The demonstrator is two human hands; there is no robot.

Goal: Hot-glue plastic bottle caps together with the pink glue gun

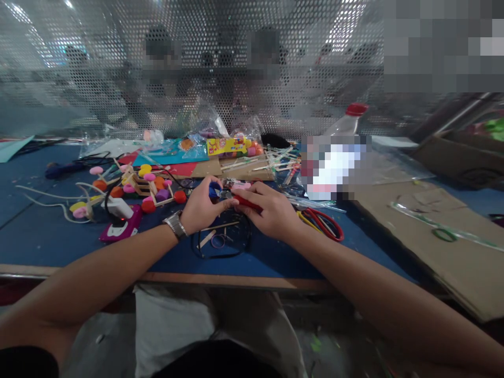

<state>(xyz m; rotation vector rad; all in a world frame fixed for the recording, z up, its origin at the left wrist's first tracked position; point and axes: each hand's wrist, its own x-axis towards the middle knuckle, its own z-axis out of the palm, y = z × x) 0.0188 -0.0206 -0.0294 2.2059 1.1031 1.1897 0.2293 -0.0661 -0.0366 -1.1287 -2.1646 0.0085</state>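
Desk (281,260), blue-topped: beneath both grips, bearing the work within easy reach.
Cardboard sheet (397,231): well to the right of the right grip, perhaps pushed there to free working room.
Bottle (346,124), clear, red cap: beyond the right grip, upper right.
Stick-and-pompom models (146,185): left of the left grip, apparently set aside from the handling.
Right grip (273,210): fingers wrapped over a red tool, index stretched along it, probably to steer its tip.
Left grip (202,205): thumb and fingers curled round a blue piece, seemingly bracing it against the tool's end.
Power strip (133,227), purple, white plug seated: near the left wrist, likely so a lead reaches.
Red tool (247,201): inside the right grip, pointing at the left; kind untellable.
Blue piece (214,189): inside the left grip, mostly hidden by fingers.
Wooden stick (207,239): just below the grips, loose.
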